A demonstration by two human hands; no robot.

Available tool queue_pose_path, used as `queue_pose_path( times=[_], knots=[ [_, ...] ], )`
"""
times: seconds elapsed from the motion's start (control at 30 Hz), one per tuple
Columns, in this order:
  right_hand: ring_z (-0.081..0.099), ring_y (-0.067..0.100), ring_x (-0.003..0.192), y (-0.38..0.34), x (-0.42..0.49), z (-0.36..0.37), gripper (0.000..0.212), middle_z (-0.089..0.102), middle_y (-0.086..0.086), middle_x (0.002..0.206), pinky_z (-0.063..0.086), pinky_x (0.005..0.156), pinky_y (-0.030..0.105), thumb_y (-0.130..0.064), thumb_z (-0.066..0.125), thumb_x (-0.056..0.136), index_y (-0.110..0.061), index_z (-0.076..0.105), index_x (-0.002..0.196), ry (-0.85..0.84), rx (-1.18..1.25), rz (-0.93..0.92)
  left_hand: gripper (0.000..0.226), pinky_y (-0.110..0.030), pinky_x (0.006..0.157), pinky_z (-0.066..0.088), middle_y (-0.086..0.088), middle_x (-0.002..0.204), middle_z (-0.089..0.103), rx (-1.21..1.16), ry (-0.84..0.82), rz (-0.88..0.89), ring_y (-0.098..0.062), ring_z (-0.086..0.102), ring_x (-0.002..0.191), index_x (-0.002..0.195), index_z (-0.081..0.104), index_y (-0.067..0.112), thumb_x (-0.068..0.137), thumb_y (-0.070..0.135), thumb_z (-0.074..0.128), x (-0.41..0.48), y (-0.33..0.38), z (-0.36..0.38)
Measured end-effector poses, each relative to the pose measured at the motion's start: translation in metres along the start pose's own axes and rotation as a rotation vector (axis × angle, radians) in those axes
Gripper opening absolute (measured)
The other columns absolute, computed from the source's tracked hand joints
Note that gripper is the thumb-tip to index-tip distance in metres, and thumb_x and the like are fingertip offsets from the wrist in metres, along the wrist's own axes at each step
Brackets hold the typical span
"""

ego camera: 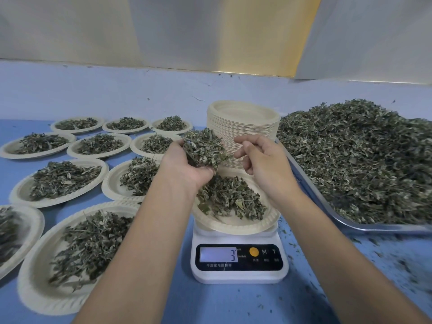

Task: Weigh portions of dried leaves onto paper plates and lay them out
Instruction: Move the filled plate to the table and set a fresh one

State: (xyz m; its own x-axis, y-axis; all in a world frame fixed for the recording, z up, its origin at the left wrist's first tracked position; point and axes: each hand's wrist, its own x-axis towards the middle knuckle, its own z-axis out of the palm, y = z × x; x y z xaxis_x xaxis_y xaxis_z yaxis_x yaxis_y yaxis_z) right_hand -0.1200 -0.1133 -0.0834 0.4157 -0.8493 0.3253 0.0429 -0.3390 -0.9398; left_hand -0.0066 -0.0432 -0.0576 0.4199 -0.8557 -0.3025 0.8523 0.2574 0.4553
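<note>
A blue table (pixel 210 305) is carrying everything here. Plates (pixel 22 191) of leaves (pixel 63 178) are lying in rows across its left side, close together. A stack (pixel 243 127) of bare plates is standing near the middle, farther back, with a scale (pixel 238 274) sitting in front of it. A tray (pixel 378 228) heaped with leaves is taking up the right side, and crumbs (pixel 404 265) are lying scattered before it.

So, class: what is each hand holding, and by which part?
The left hand cups a clump of dried leaves from underneath. The right hand curls its fingertips at the clump's right edge; whether they grip any cannot be told.
</note>
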Motion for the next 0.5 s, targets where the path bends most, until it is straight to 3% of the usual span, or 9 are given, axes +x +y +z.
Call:
queue_pose_path(
  times=[0.13, 0.27, 0.5],
  knots=[
    [0.039, 0.003, 0.045, 0.0008, -0.0002, -0.0004, 0.022, 0.054, -0.008, 0.059, 0.034, 0.046, 0.015, -0.009, 0.044, 0.099, -0.015, 0.065, 0.099, 0.002, -0.001, 0.007, 0.031, -0.036, 0.056, 0.05, -0.015, 0.063, 0.067, -0.004, 0.0, 0.0, -0.027, 0.064, 0.07, 0.085, 0.061, 0.002, 0.097, 0.018, 0.037, -0.0001, 0.0004, 0.0006],
    [0.043, 0.003, 0.047, -0.0002, -0.0003, -0.0003, 0.022, 0.055, -0.004, 0.063, 0.036, 0.046, 0.014, -0.009, 0.044, 0.1, -0.011, 0.065, 0.104, 0.0, 0.019, 0.027, 0.031, -0.029, 0.043, 0.05, -0.014, 0.054, 0.065, -0.005, -0.003, -0.002, -0.024, 0.065, 0.048, 0.081, 0.059, 0.002, 0.097, 0.016, 0.036, -0.0019, -0.0005, 0.0006],
    [0.042, 0.002, 0.043, -0.0004, -0.0016, -0.0001, 0.014, 0.055, -0.008, 0.053, 0.032, 0.039, 0.013, -0.017, 0.054, 0.096, -0.012, 0.067, 0.094, -0.026, 0.026, 0.007, 0.032, -0.032, 0.053, 0.048, -0.013, 0.063, 0.067, 0.031, 0.01, -0.014, -0.023, 0.063, 0.065, 0.083, 0.061, 0.004, 0.098, 0.017, 0.036, 0.0012, -0.0016, -0.0004]
  ],
)
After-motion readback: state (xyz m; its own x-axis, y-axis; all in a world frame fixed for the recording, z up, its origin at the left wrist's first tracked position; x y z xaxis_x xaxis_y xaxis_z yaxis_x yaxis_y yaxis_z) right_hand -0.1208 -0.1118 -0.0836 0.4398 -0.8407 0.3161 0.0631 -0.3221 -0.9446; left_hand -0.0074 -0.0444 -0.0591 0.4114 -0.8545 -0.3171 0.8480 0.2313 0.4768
